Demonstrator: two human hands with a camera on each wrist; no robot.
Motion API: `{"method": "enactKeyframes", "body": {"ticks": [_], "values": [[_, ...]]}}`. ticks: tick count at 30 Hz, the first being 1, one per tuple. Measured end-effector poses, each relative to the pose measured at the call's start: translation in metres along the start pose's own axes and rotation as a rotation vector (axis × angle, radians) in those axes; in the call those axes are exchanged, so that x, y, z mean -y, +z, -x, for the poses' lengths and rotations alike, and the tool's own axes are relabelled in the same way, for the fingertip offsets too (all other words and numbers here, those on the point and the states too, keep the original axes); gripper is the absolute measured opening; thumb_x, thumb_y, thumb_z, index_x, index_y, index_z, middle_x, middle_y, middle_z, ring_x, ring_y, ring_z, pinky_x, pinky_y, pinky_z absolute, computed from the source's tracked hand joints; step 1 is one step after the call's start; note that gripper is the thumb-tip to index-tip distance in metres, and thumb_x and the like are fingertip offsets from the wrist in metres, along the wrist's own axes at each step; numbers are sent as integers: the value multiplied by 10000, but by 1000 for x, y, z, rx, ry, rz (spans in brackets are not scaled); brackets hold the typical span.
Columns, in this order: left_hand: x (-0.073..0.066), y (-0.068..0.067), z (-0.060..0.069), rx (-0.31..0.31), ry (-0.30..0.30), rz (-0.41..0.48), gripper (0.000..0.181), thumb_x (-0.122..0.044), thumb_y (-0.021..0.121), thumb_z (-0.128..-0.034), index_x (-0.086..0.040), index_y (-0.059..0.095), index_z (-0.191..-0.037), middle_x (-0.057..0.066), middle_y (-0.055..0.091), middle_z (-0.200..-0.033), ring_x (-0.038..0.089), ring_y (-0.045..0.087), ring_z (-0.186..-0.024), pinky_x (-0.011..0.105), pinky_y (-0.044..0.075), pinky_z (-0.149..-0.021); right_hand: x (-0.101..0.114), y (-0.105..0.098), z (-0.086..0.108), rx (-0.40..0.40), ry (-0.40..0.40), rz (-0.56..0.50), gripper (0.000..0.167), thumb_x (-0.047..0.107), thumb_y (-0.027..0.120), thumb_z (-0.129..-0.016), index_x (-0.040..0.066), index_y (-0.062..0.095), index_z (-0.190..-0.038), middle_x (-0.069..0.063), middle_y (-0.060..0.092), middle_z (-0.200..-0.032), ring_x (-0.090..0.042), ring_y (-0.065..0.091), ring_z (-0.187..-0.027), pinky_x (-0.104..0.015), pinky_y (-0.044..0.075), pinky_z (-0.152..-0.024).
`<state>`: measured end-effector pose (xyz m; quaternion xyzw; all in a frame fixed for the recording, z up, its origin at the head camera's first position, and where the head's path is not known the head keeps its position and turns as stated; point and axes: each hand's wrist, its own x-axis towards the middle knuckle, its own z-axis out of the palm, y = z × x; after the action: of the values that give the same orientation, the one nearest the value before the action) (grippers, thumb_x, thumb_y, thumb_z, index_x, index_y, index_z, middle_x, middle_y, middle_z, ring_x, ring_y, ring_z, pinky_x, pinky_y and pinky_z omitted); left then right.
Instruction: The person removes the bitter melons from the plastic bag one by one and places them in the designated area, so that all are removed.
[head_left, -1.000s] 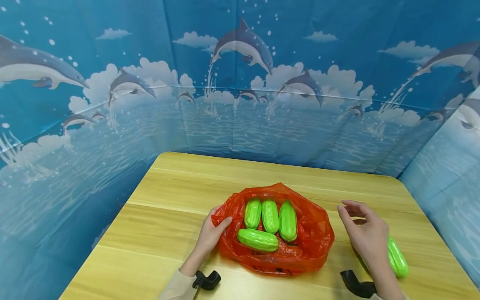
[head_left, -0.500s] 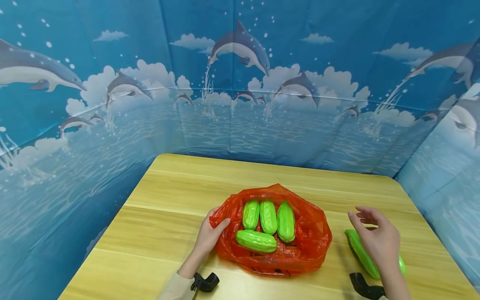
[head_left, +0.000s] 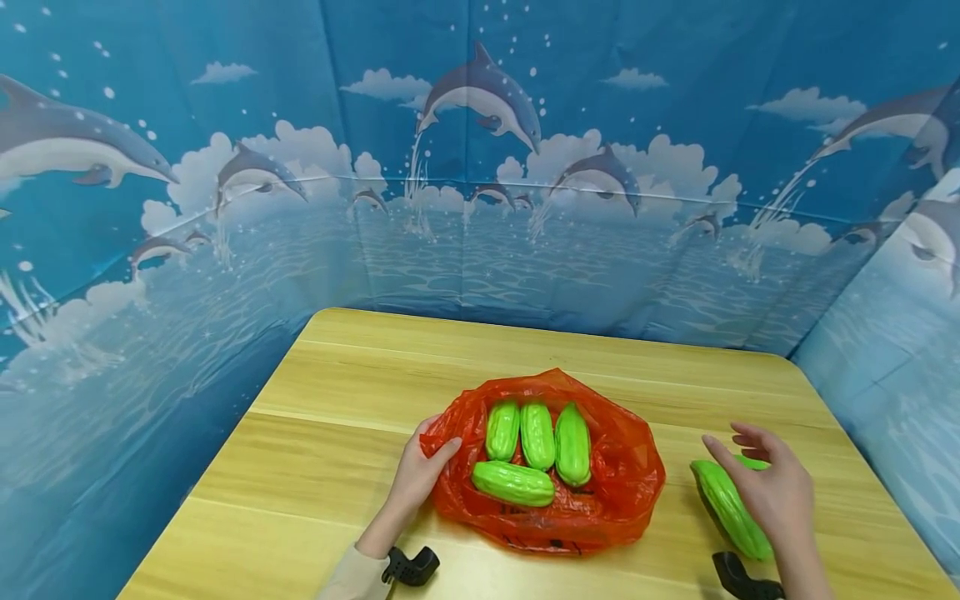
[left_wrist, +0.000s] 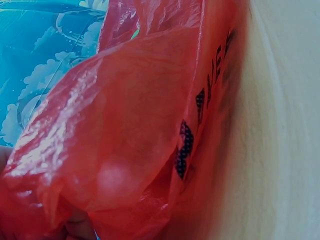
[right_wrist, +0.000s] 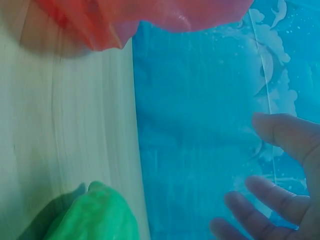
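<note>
My left hand grips the left rim of a red plastic bag, thumb over the edge; in the left wrist view the bag's red film covers most of the fingers. Several bright green ridged gourds, like bitter melons, lie in the bag's open mouth, one gourd crosswise in front. At the right, my right hand hovers with fingers parted and holds nothing. Below and left of it a green gourd lies on the table. More green shows between thumb and fingers; the hand hides the rest, perhaps another gourd.
The wooden table has rounded far corners. A blue dolphin-print curtain stands close behind it and along both sides. Black wrist mounts are worn on both wrists.
My right hand has moved right and toward me, away from the bag and over the loose gourd, uncovering more of it. The left hand keeps its grip on the bag.
</note>
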<state>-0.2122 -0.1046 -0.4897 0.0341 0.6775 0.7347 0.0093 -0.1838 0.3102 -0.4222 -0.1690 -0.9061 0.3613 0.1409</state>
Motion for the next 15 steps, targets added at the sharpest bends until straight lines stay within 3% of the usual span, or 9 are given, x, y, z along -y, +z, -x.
{"method": "enactKeyframes", "body": {"ticks": [5,15], "values": [[1,0,0,4,11,-4,499,-192,653,-908,0,446,-1319,165,554,-1239,270,561,-1089,334,488,-885,-7,-3,-3,54,6,14,741,474,656,-857,-67,465,-1327,-304,474,-1251,-445,428,-1099,-538,383,-819],[1,-1,0,9,2,-5,505,-205,658,-904,-15,444,-1321,150,551,-1242,273,554,-1096,348,484,-893,-23,-3,-7,111,-34,120,810,501,667,-839,-110,435,-1317,-370,448,-1236,-505,397,-1103,-597,358,-832]]}}
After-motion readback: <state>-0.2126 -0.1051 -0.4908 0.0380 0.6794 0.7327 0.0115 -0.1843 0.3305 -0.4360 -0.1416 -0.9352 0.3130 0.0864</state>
